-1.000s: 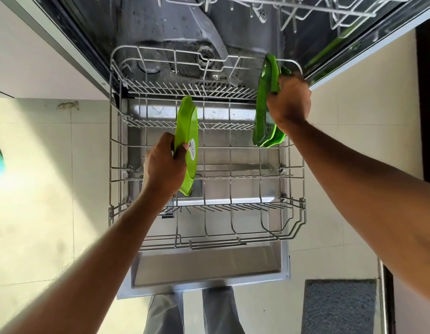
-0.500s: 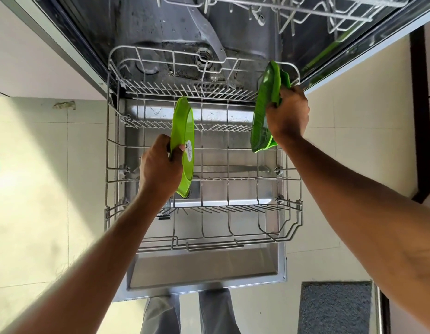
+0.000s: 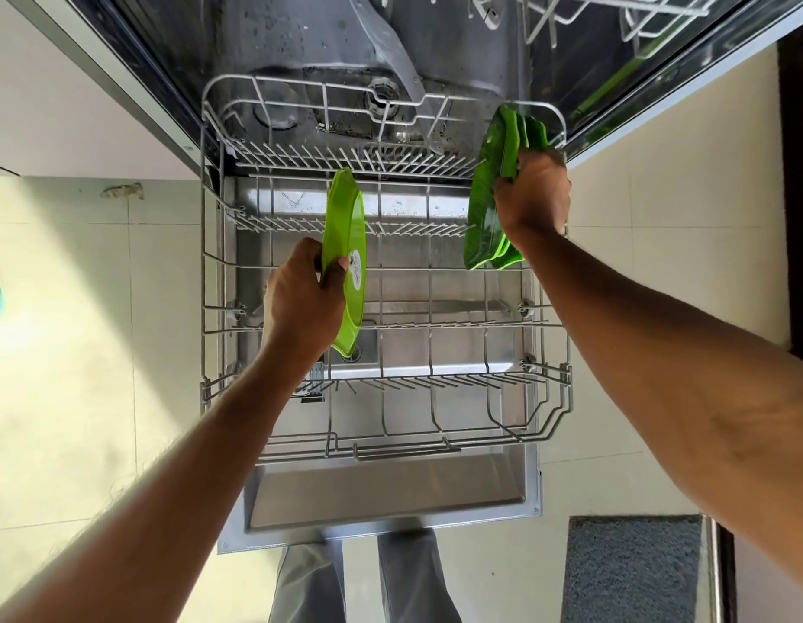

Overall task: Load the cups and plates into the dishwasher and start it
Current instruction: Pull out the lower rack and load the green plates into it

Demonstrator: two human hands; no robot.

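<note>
Dishwasher [image 3: 300, 60] stands open, door [image 3: 390, 496] folded flat. Lower rack [image 3: 435, 384] is pulled out over the door; no dishes are seated in it. Part of the upper rack [image 3: 615, 11] shows at the top edge. A grey mat [image 3: 633, 568] lies on the floor, right of the door. Stack of green plates [image 3: 485, 209], three as far as I can tell, is held on edge above the rack's right rear corner; whether it touches the wires is unclear. Single green plate [image 3: 345, 227] is held on edge over the rack's left-centre, lower rim down among the wires; seating cannot be confirmed. Right hand [image 3: 532, 195] wraps the stack's rim, fingers curled over the edges. Left hand [image 3: 300, 303] pinches the single plate at its near rim, thumb on the stickered face, fingers behind. White sticker [image 3: 356, 269] sits beside the thumb. Judgement: the plates look like plastic or melamine, so light, stiff and unlikely to shatter, but glossy and probably slick. Best hold is the rim, thumb against fingers, keeping each plate upright into a tine slot.
</note>
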